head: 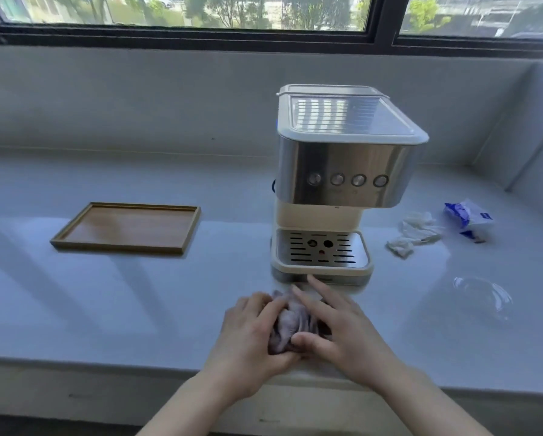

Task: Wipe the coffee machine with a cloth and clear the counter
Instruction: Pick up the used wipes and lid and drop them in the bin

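Below the window, both hands clutch a cloth on the pale counter.

Both my forearms enter from near edge, bare, angled inward and meeting at centre. My left hand palm down, fingers curled, closed around cloth from left side. My right hand overlaps from right, palm down, thumb pressed onto cloth at near side, index and middle fingers stretched straight toward far left. Hands touch each other at thumbs. Both wrists low over near edge of worktop.
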`<action>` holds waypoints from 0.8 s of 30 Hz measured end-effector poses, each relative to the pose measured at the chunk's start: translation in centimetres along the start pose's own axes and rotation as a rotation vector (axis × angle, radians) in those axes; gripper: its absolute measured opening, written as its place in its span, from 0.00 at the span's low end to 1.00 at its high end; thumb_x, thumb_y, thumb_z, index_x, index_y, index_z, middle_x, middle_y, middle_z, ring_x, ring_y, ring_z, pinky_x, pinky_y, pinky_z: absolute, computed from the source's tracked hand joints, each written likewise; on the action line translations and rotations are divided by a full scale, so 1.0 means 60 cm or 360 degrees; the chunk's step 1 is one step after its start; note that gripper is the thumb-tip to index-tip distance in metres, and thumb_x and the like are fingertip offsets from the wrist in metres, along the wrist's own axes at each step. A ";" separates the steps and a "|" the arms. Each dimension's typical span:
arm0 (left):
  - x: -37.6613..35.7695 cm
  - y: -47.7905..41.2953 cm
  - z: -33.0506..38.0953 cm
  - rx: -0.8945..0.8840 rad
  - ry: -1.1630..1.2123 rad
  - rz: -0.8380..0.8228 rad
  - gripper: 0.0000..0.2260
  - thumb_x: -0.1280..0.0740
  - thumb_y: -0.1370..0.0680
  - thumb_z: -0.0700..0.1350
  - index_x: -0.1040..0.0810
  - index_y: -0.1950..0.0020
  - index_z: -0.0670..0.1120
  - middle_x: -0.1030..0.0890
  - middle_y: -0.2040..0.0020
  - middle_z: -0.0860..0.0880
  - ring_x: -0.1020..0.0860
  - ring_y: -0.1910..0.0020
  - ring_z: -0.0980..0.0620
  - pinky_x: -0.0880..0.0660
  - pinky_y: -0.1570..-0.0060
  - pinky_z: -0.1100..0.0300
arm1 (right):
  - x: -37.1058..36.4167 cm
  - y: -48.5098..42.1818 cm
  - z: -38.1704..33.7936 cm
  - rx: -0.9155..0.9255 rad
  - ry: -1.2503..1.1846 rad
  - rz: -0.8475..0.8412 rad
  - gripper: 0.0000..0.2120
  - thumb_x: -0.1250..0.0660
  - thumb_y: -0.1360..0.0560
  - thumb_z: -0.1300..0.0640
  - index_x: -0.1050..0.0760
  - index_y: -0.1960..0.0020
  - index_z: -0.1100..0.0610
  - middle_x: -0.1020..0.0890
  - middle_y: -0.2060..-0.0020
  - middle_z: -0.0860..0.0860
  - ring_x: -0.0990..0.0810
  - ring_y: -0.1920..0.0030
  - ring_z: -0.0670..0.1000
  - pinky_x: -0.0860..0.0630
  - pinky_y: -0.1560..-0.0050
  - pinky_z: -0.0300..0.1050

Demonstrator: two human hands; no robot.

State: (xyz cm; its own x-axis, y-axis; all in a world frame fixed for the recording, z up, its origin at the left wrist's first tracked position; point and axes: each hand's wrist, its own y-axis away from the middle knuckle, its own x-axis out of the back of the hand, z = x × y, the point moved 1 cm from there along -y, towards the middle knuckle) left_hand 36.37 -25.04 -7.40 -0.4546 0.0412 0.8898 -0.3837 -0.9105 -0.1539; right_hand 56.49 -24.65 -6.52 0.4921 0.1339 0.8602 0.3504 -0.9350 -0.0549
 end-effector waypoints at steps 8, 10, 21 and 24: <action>0.115 0.019 -0.117 0.0076 0.0448 -0.0103 0.19 0.27 0.36 0.54 0.24 0.47 0.57 0.18 0.57 0.59 0.23 0.58 0.59 0.27 0.58 0.63 | -0.021 -0.111 -0.143 0.0156 -0.0101 -0.0354 0.20 0.25 0.35 0.49 0.21 0.44 0.49 0.21 0.53 0.49 0.24 0.52 0.47 0.26 0.51 0.46; 0.141 0.025 -0.150 0.0090 0.0470 -0.0151 0.16 0.27 0.36 0.51 0.24 0.49 0.54 0.18 0.58 0.56 0.22 0.59 0.58 0.25 0.58 0.57 | -0.035 -0.123 -0.170 0.0106 -0.0164 -0.0299 0.18 0.27 0.34 0.52 0.21 0.44 0.49 0.18 0.55 0.48 0.22 0.54 0.46 0.25 0.52 0.48; 0.288 0.045 -0.264 0.0068 0.0244 -0.0040 0.23 0.30 0.31 0.42 0.24 0.37 0.51 0.21 0.46 0.51 0.24 0.47 0.50 0.27 0.48 0.58 | -0.045 -0.216 -0.341 0.0095 -0.0082 -0.0107 0.14 0.31 0.33 0.58 0.21 0.47 0.50 0.21 0.57 0.48 0.23 0.55 0.50 0.28 0.55 0.43; 0.305 0.051 -0.285 0.0104 0.0198 -0.0129 0.26 0.30 0.31 0.43 0.27 0.33 0.48 0.24 0.43 0.49 0.24 0.45 0.49 0.27 0.47 0.56 | -0.049 -0.234 -0.372 0.0074 0.0058 -0.0187 0.17 0.31 0.30 0.56 0.21 0.41 0.49 0.19 0.52 0.51 0.22 0.51 0.52 0.27 0.52 0.44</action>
State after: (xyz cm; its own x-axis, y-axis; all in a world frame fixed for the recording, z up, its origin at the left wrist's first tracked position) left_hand 13.12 -20.06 1.09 -0.5221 0.1624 0.8373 -0.3717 -0.9269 -0.0521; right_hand 32.33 -19.27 3.03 0.4164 0.2287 0.8799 0.4411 -0.8971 0.0245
